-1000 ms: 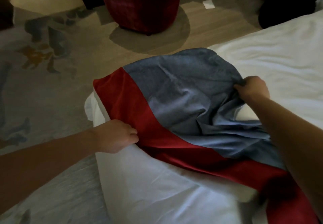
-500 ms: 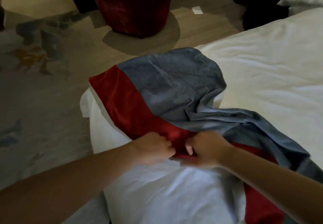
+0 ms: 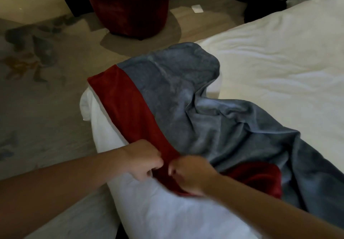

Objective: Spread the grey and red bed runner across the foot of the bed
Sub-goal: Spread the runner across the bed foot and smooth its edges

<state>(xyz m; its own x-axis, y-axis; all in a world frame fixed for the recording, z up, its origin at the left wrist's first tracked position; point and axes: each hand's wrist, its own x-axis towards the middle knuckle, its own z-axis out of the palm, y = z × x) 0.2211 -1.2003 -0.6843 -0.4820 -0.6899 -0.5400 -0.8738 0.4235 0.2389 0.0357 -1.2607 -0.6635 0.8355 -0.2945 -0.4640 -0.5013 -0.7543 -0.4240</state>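
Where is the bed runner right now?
Head view: the bed runner lies bunched on the bed at its corner, its red edge gripped by the left hand and right hand.

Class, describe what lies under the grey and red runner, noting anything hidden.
The runner lies on white bedding, which shows at the bed's corner and beyond. What its bunched folds cover cannot be seen.

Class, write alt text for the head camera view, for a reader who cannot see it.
The left hand and right hand grip the red band of a grey and red bed runner, close together, at the corner of a white bed. The runner lies bunched and creased over that corner, with patterned carpet beyond.
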